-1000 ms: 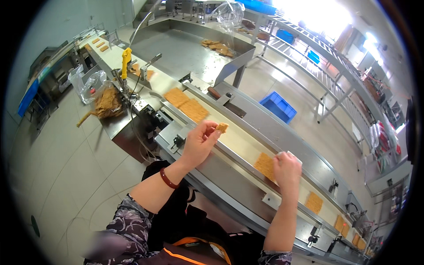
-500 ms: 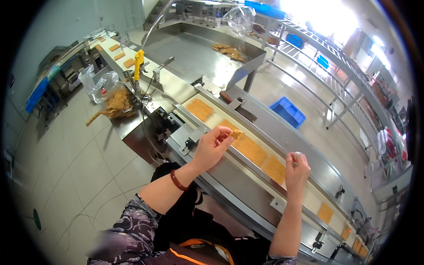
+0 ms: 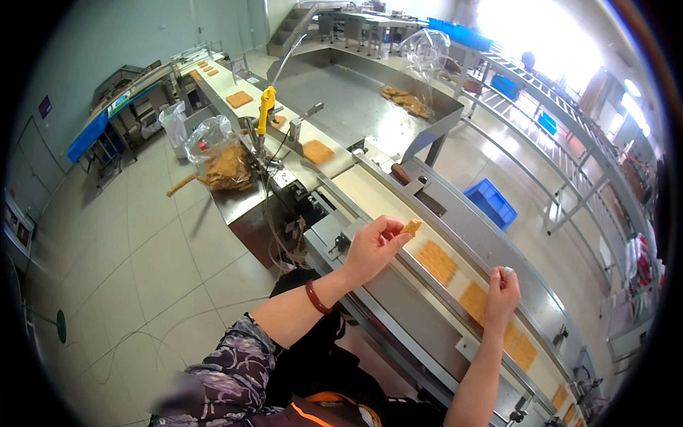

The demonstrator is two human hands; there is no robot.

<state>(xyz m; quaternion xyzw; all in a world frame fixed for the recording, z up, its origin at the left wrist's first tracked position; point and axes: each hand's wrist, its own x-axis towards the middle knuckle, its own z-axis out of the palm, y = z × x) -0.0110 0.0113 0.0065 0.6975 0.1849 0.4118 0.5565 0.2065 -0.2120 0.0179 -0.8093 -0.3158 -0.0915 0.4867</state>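
My left hand (image 3: 371, 255), a red bangle on its wrist, pinches a small tan broken piece of flat food (image 3: 412, 227) above the conveyor belt (image 3: 373, 193). Beyond those fingertips lies a square golden-brown food sheet (image 3: 435, 262), with more sheets farther down the belt to the right. My right hand (image 3: 502, 304) is closed over the belt's far rail; something small and white shows at its fingertips, and whether it is held or worn cannot be made out. Another sheet (image 3: 317, 151) rides the upstream belt at left.
A brown-handled tool (image 3: 400, 175) lies on the metal ledge beyond the belt. Behind stands a large steel tray (image 3: 320, 89) with a heap of sheets. A yellow spray handle (image 3: 267, 110) and a bag of brown pieces (image 3: 226, 167) are left; a blue crate (image 3: 491, 203) sits on the floor.
The sheets have travelled down the belt to the right, and a new one has come up at left. The view has shifted, while my left hand keeps its pinch on the piece.
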